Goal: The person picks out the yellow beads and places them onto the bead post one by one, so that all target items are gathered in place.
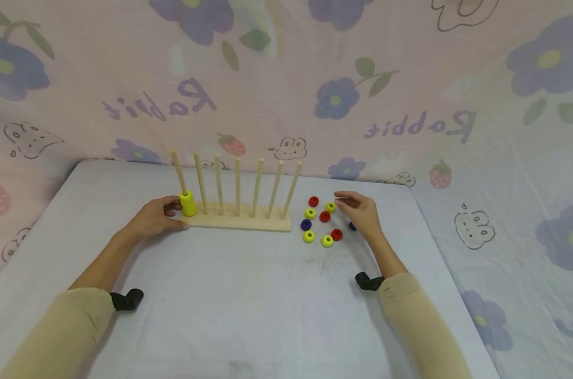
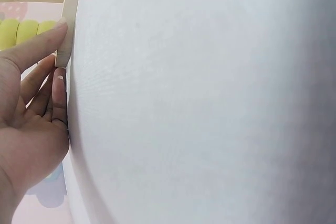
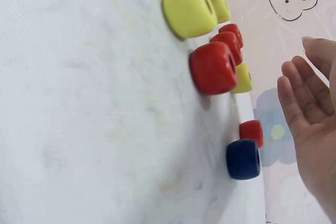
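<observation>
A wooden peg rack (image 1: 239, 223) with several upright dowels stands left of the table's middle. Yellow beads (image 1: 187, 203) are stacked on its leftmost dowel. My left hand (image 1: 155, 217) holds the rack's left end, the thumb (image 2: 44, 43) against the front edge of the base and the other fingers around the end. Over the loose beads on the right hovers my right hand (image 1: 361, 211), fingers relaxed and nothing visible in them. Closest below it are a yellow bead (image 1: 331, 207) and a dark blue bead (image 1: 353, 226), the latter partly hidden by the hand.
Several loose beads lie between rack and right hand, among them a red bead (image 1: 313, 201), a blue bead (image 1: 306, 225) and a yellow bead (image 1: 327, 241). A white cloth covers the table (image 1: 248, 305). A patterned curtain (image 1: 277, 79) hangs behind.
</observation>
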### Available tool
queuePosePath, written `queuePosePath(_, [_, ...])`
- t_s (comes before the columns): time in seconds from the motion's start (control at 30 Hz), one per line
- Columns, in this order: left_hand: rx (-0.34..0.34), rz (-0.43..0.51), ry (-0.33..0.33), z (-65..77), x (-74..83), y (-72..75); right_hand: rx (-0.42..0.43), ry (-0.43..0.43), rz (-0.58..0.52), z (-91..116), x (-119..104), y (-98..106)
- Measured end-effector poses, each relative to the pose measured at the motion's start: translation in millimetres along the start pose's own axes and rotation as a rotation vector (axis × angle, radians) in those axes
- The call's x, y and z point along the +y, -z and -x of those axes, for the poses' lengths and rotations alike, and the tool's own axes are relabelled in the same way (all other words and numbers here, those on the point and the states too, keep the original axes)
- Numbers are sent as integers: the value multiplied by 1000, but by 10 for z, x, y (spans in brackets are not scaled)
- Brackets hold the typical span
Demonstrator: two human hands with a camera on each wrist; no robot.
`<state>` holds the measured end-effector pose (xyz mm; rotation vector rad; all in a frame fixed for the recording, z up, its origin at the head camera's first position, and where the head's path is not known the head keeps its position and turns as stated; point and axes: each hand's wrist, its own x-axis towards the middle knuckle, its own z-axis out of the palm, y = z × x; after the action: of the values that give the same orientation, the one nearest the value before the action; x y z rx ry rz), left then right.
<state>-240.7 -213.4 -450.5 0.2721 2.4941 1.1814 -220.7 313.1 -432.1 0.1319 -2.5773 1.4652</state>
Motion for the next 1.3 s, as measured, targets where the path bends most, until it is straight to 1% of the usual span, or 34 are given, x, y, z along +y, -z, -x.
queuePosePath(0.2, [6, -12, -13, 7, 16, 9, -14, -49, 21, 30, 88, -20])
queuePosePath(0.3, [3, -9, -14, 5, 18, 13, -21, -80, 31, 28, 104, -30])
queuePosePath(0.5, [4, 0, -23, -1, 24, 25, -25, -117, 63, -1, 125, -61])
queuePosePath(0.6, [3, -2, -24, -5, 28, 28, -28, -138, 94, -11, 128, -76])
queuePosePath(0.8, [5, 1, -25, -1, 43, 20, -36, -204, 137, -47, 141, -109])
queuePosePath(1.0, [7, 3, -17, -1, 40, 15, -63, -206, 185, -82, 140, -133])
queuePosePath(1.3, [9, 11, -12, 3, 31, -2, -80, -227, 220, -106, 132, -219])
